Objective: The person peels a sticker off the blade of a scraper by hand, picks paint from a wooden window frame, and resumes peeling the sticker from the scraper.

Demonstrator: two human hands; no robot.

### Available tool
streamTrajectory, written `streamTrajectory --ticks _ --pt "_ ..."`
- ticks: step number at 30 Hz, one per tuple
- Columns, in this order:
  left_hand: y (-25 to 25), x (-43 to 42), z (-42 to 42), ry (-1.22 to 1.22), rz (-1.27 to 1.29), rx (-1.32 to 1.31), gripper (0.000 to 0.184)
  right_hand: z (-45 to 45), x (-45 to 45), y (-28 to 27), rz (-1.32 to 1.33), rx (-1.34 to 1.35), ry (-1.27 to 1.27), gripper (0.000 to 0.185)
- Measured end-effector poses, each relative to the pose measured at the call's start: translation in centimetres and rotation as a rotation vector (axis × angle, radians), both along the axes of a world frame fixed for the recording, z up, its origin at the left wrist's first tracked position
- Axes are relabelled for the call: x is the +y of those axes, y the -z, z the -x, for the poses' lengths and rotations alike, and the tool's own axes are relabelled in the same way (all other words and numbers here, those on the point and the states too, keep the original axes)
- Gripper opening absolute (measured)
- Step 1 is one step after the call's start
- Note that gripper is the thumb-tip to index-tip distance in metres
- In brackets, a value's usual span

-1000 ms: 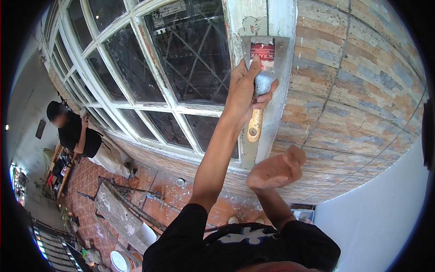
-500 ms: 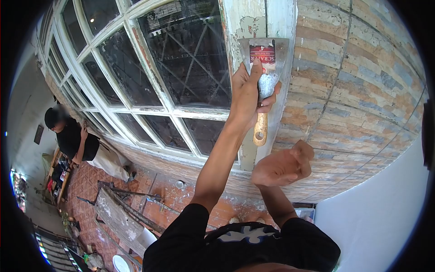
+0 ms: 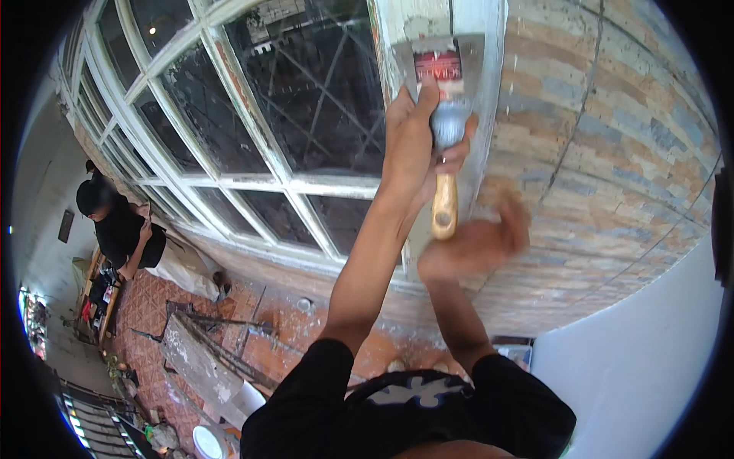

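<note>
My left hand (image 3: 413, 141) is closed around a wide scraper (image 3: 453, 122) with a steel blade, a red label and a wooden handle. Its blade lies against the white window frame post (image 3: 417, 19), where the paint is chipped and peeling. The thumb presses along the label and the fingertips wrap the far side. Just below the handle's end is my right hand (image 3: 478, 245), blurred by motion, its loosely bent fingers apart and nothing visible in it. Whether it touches the handle, I cannot tell.
Left of the post runs a paned window (image 3: 306, 92) with flaking white bars. Stone-look tiles (image 3: 596, 153) cover the wall at right. Below stand a worn plank (image 3: 202, 359) and a white bucket (image 3: 208, 442). Another person (image 3: 126, 229) stands by the window at far left.
The scraper and my left hand have shifted up a little along the post. My right hand has risen closer to the handle's end. The other person's hand has moved slightly.
</note>
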State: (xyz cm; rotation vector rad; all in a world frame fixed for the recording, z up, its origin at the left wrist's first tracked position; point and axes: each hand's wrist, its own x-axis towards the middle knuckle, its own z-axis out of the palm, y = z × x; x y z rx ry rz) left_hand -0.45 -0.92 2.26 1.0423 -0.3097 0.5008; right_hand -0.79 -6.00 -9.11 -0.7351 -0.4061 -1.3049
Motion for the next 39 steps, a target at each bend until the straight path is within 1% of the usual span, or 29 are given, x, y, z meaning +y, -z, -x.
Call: streamTrajectory --ticks 1,3,5,8,14,20,25,26,27,29,31,32,33,36,38,39 --pt "-0.1 0.1 0.1 0.005 -0.001 -0.001 0.026 0.2 -0.3 0.3 -0.069 -0.061 -0.051 0.045" --pt "0.7 0.2 0.7 0.012 0.003 0.030 0.026 1.0 -0.9 1.4 -0.050 -0.239 -0.025 0.046" --pt "1.3 0.2 0.6 0.025 -0.008 0.051 0.026 0.6 -1.6 3.3 0.039 -0.311 -0.010 0.046" --pt "1.9 0.1 0.7 0.002 -0.033 0.035 0.026 0.5 -1.5 3.8 0.066 -0.296 -0.006 0.046" --pt "1.3 0.4 0.6 -0.022 -0.052 0.046 0.026 0.6 -1.0 3.6 0.055 -0.272 -0.012 0.047" --pt "1.3 0.9 1.0 0.073 0.010 0.040 0.026 0.4 0.0 2.6 0.063 -0.212 -0.002 0.047" --pt "1.1 1.6 1.3 0.153 0.016 0.066 0.029 1.4 -0.6 0.9 -0.077 -0.373 -0.061 0.049" --pt "1.0 1.6 1.4 0.159 0.017 0.070 0.029 1.0 -0.3 1.8 0.089 -0.159 0.114 0.049" --pt "0.8 1.6 1.2 0.115 0.002 0.085 0.028 0.4 0.1 3.5 0.256 0.059 0.290 0.050" --pt "0.5 1.6 0.8 0.031 -0.020 0.125 0.026 0.0 1.0 -0.9 0.309 0.059 0.094 0.051" --pt "0.6 1.5 1.4 0.082 0.018 0.105 0.027 -0.7 1.1 1.9 0.181 -0.114 -0.070 0.052" --pt "-0.1 1.9 1.3 0.105 0.018 0.073 0.027 -1.4 1.6 2.6 0.181 -0.120 -0.082 0.053" --pt "0.2 2.3 1.3 0.114 0.007 0.073 0.029 -1.4 2.0 1.9 0.181 -0.126 -0.093 0.053" --pt "0.5 2.2 0.7 0.030 -0.045 0.077 0.030 -0.3 2.1 -0.4 0.437 0.169 0.093 0.056" --pt "1.1 2.2 1.2 0.054 -0.075 0.103 0.031 -0.6 2.8 -0.6 0.370 0.084 -0.085 0.052" --pt "0.8 2.6 1.2 0.056 -0.097 0.094 0.031 -0.8 2.7 0.4 0.329 0.026 -0.080 0.051"
